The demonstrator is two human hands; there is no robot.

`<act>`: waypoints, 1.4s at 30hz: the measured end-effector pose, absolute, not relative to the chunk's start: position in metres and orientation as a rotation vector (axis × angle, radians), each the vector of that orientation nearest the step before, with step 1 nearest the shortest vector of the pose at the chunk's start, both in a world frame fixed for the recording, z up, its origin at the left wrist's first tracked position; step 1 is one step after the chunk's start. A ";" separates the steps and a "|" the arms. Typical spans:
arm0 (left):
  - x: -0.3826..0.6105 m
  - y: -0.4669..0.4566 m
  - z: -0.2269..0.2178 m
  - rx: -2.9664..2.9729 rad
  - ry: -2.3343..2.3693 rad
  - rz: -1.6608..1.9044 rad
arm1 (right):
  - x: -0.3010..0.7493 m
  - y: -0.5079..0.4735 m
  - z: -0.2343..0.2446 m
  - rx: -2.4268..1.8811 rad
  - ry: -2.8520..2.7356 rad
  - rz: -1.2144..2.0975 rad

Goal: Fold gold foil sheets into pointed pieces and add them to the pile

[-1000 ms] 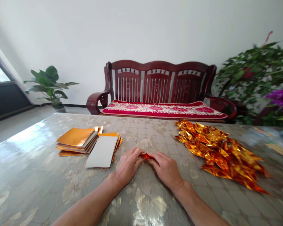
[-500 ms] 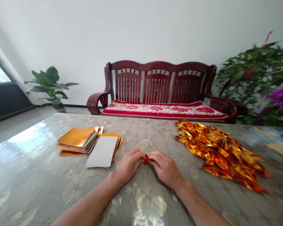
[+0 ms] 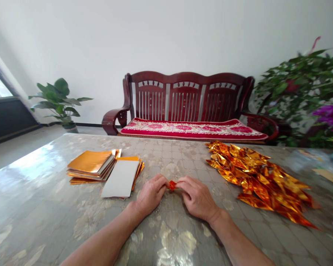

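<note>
A small orange-gold piece of folded foil paper (image 3: 172, 185) is held between my two hands, above the middle of the table. My left hand (image 3: 153, 192) pinches its left end between thumb and fingers. On the other side, my right hand (image 3: 197, 196) grips the right end with its fingertips. Most of the piece is hidden behind the fingers. To the left lie a stack of gold foil sheets (image 3: 90, 161) and a second stack with a pale sheet (image 3: 120, 178) on top. A heap of folded gold foil pieces (image 3: 262, 181) spreads out on the right.
The table (image 3: 58, 221) has a glossy, flower-patterned cover. A clear plastic bag (image 3: 302, 159) and a tan flat piece (image 3: 329, 178) lie at its right edge. Beyond stands a dark red wooden bench (image 3: 184, 99), with plants (image 3: 61, 98) at either side.
My right hand has shifted slightly and its fingers have straightened a little, so more of the folded foil paper shows. My left hand has hardly moved.
</note>
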State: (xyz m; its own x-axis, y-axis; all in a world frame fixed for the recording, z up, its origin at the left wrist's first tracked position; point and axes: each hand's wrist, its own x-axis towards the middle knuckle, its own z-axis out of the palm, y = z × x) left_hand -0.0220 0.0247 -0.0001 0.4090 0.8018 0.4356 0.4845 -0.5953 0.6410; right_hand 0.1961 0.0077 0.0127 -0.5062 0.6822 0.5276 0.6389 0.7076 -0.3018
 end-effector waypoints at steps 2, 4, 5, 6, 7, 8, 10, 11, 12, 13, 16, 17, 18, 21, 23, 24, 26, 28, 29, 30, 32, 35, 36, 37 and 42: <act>-0.022 0.025 0.000 2.251 1.088 1.043 | 0.197 0.009 0.011 -0.983 -2.282 0.084; -0.022 0.025 0.000 2.243 1.089 1.050 | 0.198 0.011 0.010 -0.954 -2.280 0.079; -0.022 0.026 -0.001 2.239 1.092 1.053 | 0.199 0.011 0.009 -0.939 -2.278 0.080; -0.022 0.026 -0.001 2.234 1.100 1.055 | 0.199 0.012 0.008 -0.926 -2.274 0.082; -0.022 0.027 -0.002 2.230 1.110 1.054 | 0.200 0.013 0.007 -0.915 -2.269 0.086; -0.022 0.027 -0.002 2.227 1.122 1.049 | 0.201 0.013 0.006 -0.908 -2.264 0.092; -0.023 0.029 -0.003 2.224 1.139 1.028 | 0.202 0.015 0.004 -0.901 -2.257 0.107; -0.023 0.029 -0.004 2.223 1.144 1.017 | 0.203 0.015 0.004 -0.899 -2.253 0.115; -0.023 0.030 -0.004 2.222 1.147 1.008 | 0.203 0.016 0.004 -0.897 -2.249 0.123; -0.023 0.030 -0.004 2.220 1.146 1.002 | 0.204 0.016 0.003 -0.896 -2.243 0.132; -0.022 0.031 -0.005 2.210 1.138 1.012 | 0.203 0.015 0.004 -0.894 -2.223 0.164; -0.022 0.031 -0.006 2.206 1.132 1.020 | 0.203 0.015 0.005 -0.895 -2.219 0.175; -0.022 0.031 -0.006 2.204 1.127 1.029 | 0.202 0.015 0.005 -0.894 -2.218 0.185; -0.022 0.031 -0.007 2.198 1.131 1.052 | 0.200 0.013 0.008 -0.892 -2.214 0.211; -0.023 0.031 -0.008 2.198 1.138 1.053 | 0.200 0.013 0.009 -0.892 -2.206 0.224; -0.023 0.031 -0.008 2.198 1.141 1.053 | 0.199 0.013 0.009 -0.890 -2.202 0.229; -0.023 0.031 -0.008 2.206 1.145 1.050 | 0.200 0.014 0.009 -0.885 -2.194 0.235; -0.023 0.031 -0.006 2.218 1.148 1.039 | 0.201 0.015 0.008 -0.881 -2.184 0.239; -0.022 0.030 -0.006 2.223 1.151 1.032 | 0.201 0.015 0.008 -0.882 -2.178 0.240; -0.022 0.030 -0.005 2.227 1.154 1.025 | 0.201 0.015 0.008 -0.885 -2.172 0.240; -0.022 0.029 -0.005 2.230 1.160 1.022 | 0.201 0.015 0.008 -0.893 -2.161 0.240; -0.021 0.028 -0.005 2.231 1.170 1.034 | 0.200 0.013 0.009 -0.909 -2.143 0.246; -0.021 0.028 -0.006 2.229 1.175 1.038 | 0.199 0.013 0.010 -0.914 -2.137 0.247; -0.021 0.028 -0.006 2.225 1.182 1.040 | 0.199 0.013 0.010 -0.918 -2.132 0.248; -0.020 0.027 -0.005 2.198 1.218 1.035 | 0.200 0.014 0.007 -0.939 -2.129 0.234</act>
